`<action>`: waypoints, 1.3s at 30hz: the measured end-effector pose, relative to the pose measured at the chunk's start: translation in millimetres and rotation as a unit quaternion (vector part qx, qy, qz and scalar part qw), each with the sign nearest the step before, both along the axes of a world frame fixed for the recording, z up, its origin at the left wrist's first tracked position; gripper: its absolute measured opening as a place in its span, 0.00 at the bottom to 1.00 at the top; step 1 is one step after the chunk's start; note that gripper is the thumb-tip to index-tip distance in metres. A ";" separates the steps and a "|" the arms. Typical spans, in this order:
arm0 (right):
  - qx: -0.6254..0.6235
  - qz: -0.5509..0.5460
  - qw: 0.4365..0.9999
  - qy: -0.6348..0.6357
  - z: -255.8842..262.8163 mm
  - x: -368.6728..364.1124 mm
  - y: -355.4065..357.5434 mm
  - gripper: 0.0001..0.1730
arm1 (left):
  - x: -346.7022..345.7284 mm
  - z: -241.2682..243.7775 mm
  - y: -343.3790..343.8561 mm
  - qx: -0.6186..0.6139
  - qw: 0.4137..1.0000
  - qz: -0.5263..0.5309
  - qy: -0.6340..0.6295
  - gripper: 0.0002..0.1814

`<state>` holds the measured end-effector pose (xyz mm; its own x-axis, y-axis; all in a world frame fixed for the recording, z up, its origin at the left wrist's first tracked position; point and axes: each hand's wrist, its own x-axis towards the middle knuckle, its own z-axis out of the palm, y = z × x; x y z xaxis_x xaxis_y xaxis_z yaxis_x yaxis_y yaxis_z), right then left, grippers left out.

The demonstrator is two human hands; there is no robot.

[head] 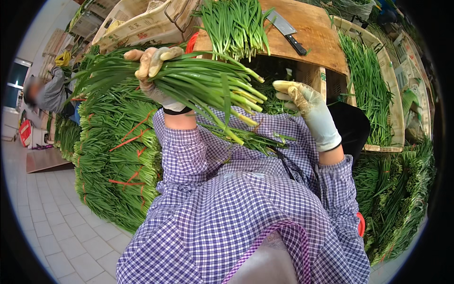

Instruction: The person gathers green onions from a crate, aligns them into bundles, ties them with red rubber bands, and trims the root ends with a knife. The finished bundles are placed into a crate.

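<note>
My left hand (154,71), in a soiled work glove, is wrapped around a loose bunch of garlic chives (212,83). The pale cut ends point right and the leaf tips droop to the left. My right hand (305,103), also gloved, is raised to the right of the stem ends, apart from them, fingers loosely bent with nothing between them. Leaf scraps (248,138) lie on the checked smock (241,191) over my lap. Beyond my hands, a trimmed pile of chives (234,28) rests on a wooden board (315,32).
A cleaver (285,32) lies on the board, black handle towards me. Tied chive bundles (120,152) are stacked at my left. On the right stand a plastic crate (397,117) of loose chives (369,92) and more bundles (393,198). Another person (53,88) is at far left.
</note>
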<state>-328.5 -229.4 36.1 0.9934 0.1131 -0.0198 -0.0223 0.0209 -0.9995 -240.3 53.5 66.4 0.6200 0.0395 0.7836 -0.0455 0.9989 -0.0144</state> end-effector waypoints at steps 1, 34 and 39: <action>0.030 0.002 0.999 -0.028 13.0 -3.2 11.3 0.16 | 1.4 -1.2 1.0 0.008 1.000 -0.005 0.009 0.21; 0.036 -0.287 0.957 -0.005 -10.2 66.7 -100.5 0.17 | 15.9 31.3 50.1 -0.053 0.994 -0.003 -0.091 0.05; 0.084 -0.215 0.967 -0.109 49.0 53.1 -32.6 0.18 | 26.1 -1.4 3.9 0.042 0.997 0.063 0.002 0.06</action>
<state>-275.3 -262.0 85.1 0.9281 -0.3270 0.1781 0.2354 0.1449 -0.9610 -214.3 57.4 65.0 0.6178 0.0526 0.7845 -0.1711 0.9828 0.0688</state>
